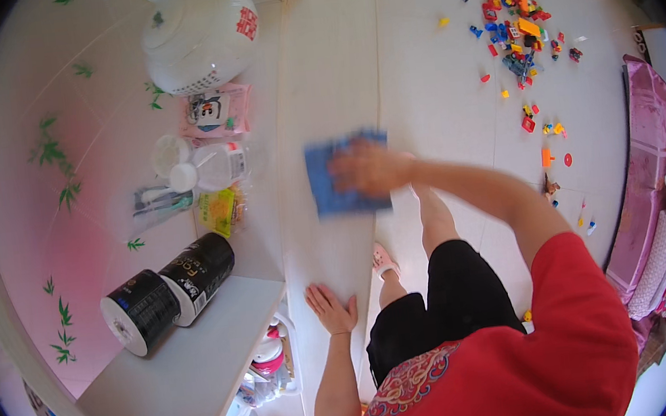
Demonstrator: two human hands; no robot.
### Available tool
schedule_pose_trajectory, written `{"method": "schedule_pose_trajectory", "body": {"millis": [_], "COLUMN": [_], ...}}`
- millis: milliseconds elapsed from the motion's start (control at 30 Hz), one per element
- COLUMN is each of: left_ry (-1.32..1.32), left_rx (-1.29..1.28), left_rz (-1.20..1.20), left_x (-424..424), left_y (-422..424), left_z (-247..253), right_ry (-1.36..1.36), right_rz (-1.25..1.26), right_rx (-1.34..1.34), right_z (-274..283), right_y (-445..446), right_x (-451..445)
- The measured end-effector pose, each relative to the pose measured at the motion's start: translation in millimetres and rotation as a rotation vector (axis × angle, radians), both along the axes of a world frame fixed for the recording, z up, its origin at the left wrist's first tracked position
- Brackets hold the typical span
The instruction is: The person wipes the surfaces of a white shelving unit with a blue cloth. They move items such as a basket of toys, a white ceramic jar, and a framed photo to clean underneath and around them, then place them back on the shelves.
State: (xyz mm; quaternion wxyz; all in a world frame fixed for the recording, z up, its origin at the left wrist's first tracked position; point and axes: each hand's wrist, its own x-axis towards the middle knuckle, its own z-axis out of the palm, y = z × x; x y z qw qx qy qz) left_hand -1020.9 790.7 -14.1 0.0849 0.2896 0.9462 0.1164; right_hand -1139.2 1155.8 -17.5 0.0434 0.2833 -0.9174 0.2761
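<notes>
My right hand (365, 168) lies palm down on a blue cloth (325, 193), its fingers blurred. The cloth is spread flat on a long, pale tabletop (332, 86), reaching close to its right edge. Lower down on that same surface, my left hand (331, 310) rests flat with fingers slightly apart and holds nothing. To the left of the cloth stand a clear plastic bottle (215, 162) with a white cap and a yellow-green food packet (218, 213). A pink wipes packet (216, 112) is above them.
A white rounded vessel (199, 39) with a red sticker stands at the upper left. Two black-wrapped paper rolls (196, 271) rest near a shelf board (202, 356). Toy bricks (524, 29) are scattered over the tiled floor (441, 75). Pink bedding (640, 175) is at the right.
</notes>
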Motion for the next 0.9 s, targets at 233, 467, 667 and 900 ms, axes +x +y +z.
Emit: {"method": "schedule_pose_trajectory", "body": {"millis": [233,467,667,900], "left_ry": [-0.137,-0.199,-0.376,-0.423], "left_rx": [-0.158,0.118,0.158,-0.045], "left_rz": [0.126,1.225,1.369,1.422], "left_x": [-5,-4,-15,-11], "left_y": [19,92,84,101], "left_z": [15,-2,-11,-19], "right_ry": [0.322,0.041,0.045,0.192], "right_rz": [-0.802,-0.548,0.321,-0.035], "right_rx": [0.330,0.150,-0.181,0.055], "right_z": [-22,0,-2,-9], "right_y": [196,20,-73,94], "right_x": [-158,-68,22,-169]}}
